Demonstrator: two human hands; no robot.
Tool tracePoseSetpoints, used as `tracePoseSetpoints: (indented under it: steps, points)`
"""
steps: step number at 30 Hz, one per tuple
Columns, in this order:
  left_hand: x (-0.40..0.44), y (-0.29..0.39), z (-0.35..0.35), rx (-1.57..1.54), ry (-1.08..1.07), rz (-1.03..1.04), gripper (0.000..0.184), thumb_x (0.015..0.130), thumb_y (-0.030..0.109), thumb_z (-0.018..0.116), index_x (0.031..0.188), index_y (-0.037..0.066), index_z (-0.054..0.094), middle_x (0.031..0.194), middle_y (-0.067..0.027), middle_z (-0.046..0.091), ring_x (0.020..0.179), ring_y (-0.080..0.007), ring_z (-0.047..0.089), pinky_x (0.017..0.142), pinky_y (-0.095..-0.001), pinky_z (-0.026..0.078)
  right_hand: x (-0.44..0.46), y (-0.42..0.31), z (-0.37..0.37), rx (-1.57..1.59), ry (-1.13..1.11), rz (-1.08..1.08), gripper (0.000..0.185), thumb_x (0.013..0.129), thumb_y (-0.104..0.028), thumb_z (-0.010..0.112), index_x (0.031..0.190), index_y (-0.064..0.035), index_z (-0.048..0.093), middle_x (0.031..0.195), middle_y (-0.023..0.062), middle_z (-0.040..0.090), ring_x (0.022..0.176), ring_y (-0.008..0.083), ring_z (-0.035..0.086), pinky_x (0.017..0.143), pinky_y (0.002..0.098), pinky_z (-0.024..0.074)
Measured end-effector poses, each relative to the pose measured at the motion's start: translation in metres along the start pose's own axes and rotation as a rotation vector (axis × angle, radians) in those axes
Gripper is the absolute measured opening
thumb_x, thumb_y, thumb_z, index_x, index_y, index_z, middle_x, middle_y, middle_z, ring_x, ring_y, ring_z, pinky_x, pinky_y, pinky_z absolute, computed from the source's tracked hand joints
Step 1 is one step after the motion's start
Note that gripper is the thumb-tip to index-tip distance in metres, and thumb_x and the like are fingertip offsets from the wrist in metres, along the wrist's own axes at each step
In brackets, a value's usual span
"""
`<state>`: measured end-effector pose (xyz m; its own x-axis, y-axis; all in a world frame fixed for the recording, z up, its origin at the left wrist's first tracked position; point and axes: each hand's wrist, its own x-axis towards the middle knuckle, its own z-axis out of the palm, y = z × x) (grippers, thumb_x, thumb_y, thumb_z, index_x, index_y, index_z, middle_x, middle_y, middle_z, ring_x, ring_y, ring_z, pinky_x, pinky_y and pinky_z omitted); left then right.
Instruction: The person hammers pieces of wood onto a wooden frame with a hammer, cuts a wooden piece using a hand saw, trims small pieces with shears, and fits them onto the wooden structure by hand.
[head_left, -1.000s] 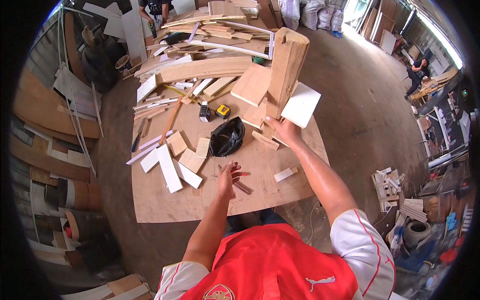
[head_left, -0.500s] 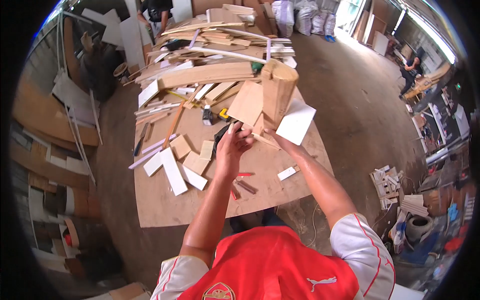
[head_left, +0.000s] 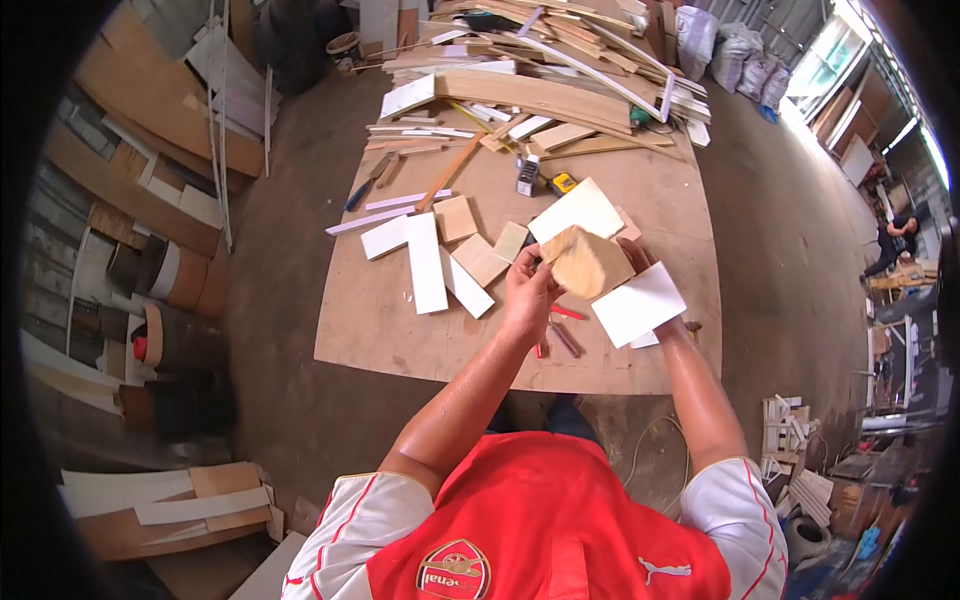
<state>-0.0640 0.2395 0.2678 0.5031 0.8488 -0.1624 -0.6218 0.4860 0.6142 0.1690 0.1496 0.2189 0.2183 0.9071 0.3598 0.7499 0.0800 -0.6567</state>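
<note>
A wooden block (head_left: 585, 262) with a rounded, rough end is held up over the table. A pale board (head_left: 577, 212) sits on its far side, and a white panel (head_left: 640, 304) on its near right side; how they are joined I cannot tell. My left hand (head_left: 532, 285) grips the block's left edge, thumb and fingers pinched. My right hand (head_left: 640, 256) is at the block's right side, mostly hidden behind the white panel. Below them on the table lie a red-handled tool (head_left: 567, 312) and a brown, stick-like piece (head_left: 565, 340).
Loose white and bare boards (head_left: 425, 262) lie left on the table (head_left: 370, 330). A yellow tape measure (head_left: 562, 183) and a small dark bottle (head_left: 527, 175) stand beyond my hands. Stacked timber (head_left: 530, 95) covers the far end. A person (head_left: 895, 240) sits at the far right.
The block has tipped so its end now faces me, and it has come nearer. My left hand has moved onto its edge. The view has shifted, with the table higher in it.
</note>
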Motion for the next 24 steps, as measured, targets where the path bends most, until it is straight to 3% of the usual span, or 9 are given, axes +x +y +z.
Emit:
tracePoseSetpoints:
  steps: [1,3,4,8,10,13,18,21,24]
  points:
    - [-0.005,0.004,-0.006,-0.031,0.016,0.019,0.033,0.101,0.014,0.066,0.130,0.001,0.054,0.117,-0.0114,0.070,0.098,-0.0203,0.073,0.087,-0.0339,0.061,0.007,-0.010,-0.002,-0.253,0.014,-0.118,0.052,0.086,-0.024,0.075,0.134,-0.0093,0.059,0.122,0.0109,0.068,0.108,0.0293,0.066,0.093,0.0379,0.0541]
    - [0.000,-0.016,-0.057,0.101,-0.045,0.114,0.035,0.102,0.017,0.064,0.134,0.005,0.056,0.127,-0.0069,0.067,0.112,-0.0182,0.068,0.095,-0.0367,0.058,0.015,-0.037,-0.005,-0.281,-0.057,-0.146,0.055,0.084,-0.024,0.076,0.134,-0.0096,0.059,0.124,0.0131,0.067,0.113,0.0329,0.065,0.096,0.0403,0.0525]
    - [0.003,-0.026,-0.079,0.190,-0.071,0.191,0.035,0.103,0.019,0.063,0.135,0.006,0.056,0.127,-0.0059,0.066,0.113,-0.0176,0.067,0.095,-0.0371,0.058,0.016,-0.050,-0.003,-0.188,-0.108,-0.003,0.050,0.084,-0.021,0.075,0.130,-0.0089,0.061,0.124,0.0149,0.067,0.117,0.0360,0.063,0.099,0.0428,0.0507]
    - [0.001,0.009,-0.085,0.372,-0.093,-0.019,0.046,0.107,0.038,0.056,0.141,0.007,0.052,0.128,-0.0025,0.059,0.116,-0.0117,0.056,0.095,-0.0335,0.050,0.024,-0.034,0.010,-0.235,-0.158,-0.094,0.040,0.082,-0.006,0.072,0.121,-0.0083,0.064,0.119,0.0148,0.069,0.114,0.0374,0.064,0.097,0.0450,0.0517]
    - [0.000,0.018,-0.084,0.376,0.027,-0.119,0.051,0.108,0.044,0.053,0.140,0.004,0.053,0.130,-0.0038,0.059,0.117,-0.0116,0.054,0.102,-0.0340,0.045,0.025,-0.022,0.024,-0.254,-0.207,-0.126,0.047,0.077,-0.003,0.075,0.123,-0.0093,0.064,0.118,0.0154,0.068,0.113,0.0369,0.064,0.097,0.0447,0.0519]
    - [-0.006,0.026,-0.113,0.524,0.016,-0.004,0.054,0.107,0.044,0.056,0.140,0.002,0.054,0.134,-0.0064,0.060,0.122,-0.0143,0.054,0.105,-0.0369,0.044,0.034,-0.018,0.037,-0.321,-0.241,-0.225,0.065,0.067,-0.006,0.084,0.129,-0.0119,0.062,0.115,0.0152,0.068,0.110,0.0369,0.064,0.096,0.0451,0.0525]
    - [-0.010,0.034,-0.184,0.492,0.326,-0.192,0.045,0.105,0.039,0.054,0.132,0.003,0.060,0.112,-0.0094,0.074,0.091,-0.0218,0.070,0.084,-0.0371,0.052,0.056,-0.014,0.059,-0.329,-0.165,-0.234,0.069,0.066,-0.016,0.087,0.131,-0.0137,0.063,0.112,0.0134,0.068,0.106,0.0365,0.065,0.093,0.0479,0.0538]
    - [-0.019,0.043,-0.216,0.592,0.482,-0.233,0.043,0.102,0.045,0.061,0.120,0.006,0.067,0.102,-0.0034,0.075,0.083,-0.0137,0.068,0.076,-0.0301,0.049,0.071,-0.009,0.066,-0.341,-0.112,-0.167,0.068,0.066,-0.017,0.087,0.130,-0.0129,0.065,0.110,0.0132,0.068,0.103,0.0355,0.065,0.092,0.0479,0.0541]
    - [-0.022,0.050,-0.257,0.723,0.594,-0.205,0.044,0.100,0.042,0.066,0.120,0.003,0.067,0.100,-0.0066,0.074,0.085,-0.0127,0.067,0.073,-0.0299,0.048,0.085,-0.010,0.067,-0.334,-0.077,-0.080,0.071,0.066,-0.017,0.087,0.133,-0.0136,0.063,0.111,0.0130,0.067,0.103,0.0355,0.066,0.092,0.0479,0.0539]
